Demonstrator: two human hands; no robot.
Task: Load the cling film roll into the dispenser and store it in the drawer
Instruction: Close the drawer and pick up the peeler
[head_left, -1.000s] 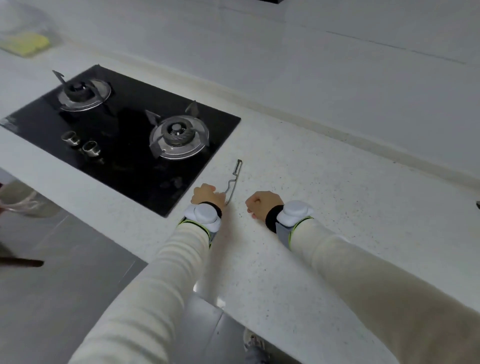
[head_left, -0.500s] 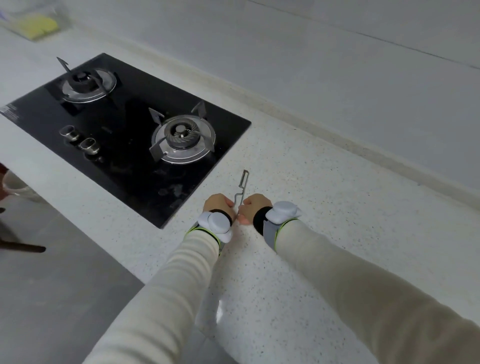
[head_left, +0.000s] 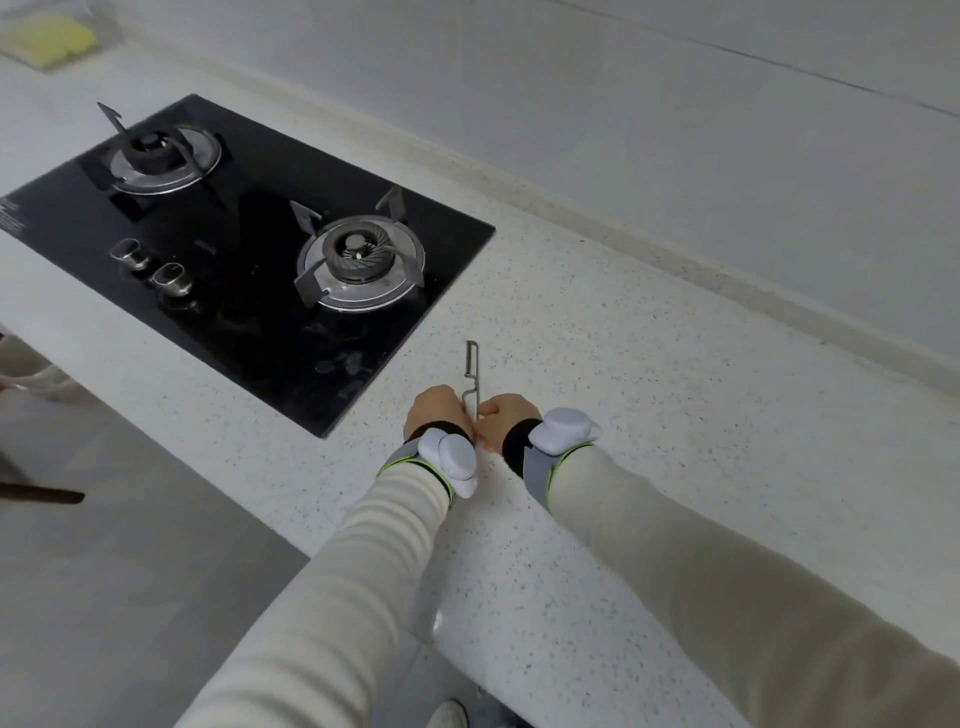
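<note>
A slim metal peeler (head_left: 471, 371) stands tilted on the speckled white countertop (head_left: 675, 426), blade end pointing away from me. My left hand (head_left: 435, 408) and my right hand (head_left: 506, 415) meet at its lower handle, fingers curled, both gripping it from either side. The handle's end is hidden between the hands. Both wrists carry white sensor bands over cream sleeves. No cling film roll, dispenser or drawer shows in this view.
A black glass gas hob (head_left: 249, 291) with two burners and two knobs lies just left of the hands. A clear container with a yellow sponge (head_left: 49, 34) sits at the far left corner. The counter's front edge drops to grey floor (head_left: 130, 597).
My right hand moved left from a free fist to join the left hand at the peeler's handle. The peeler's blade end now points more straight away from me.
</note>
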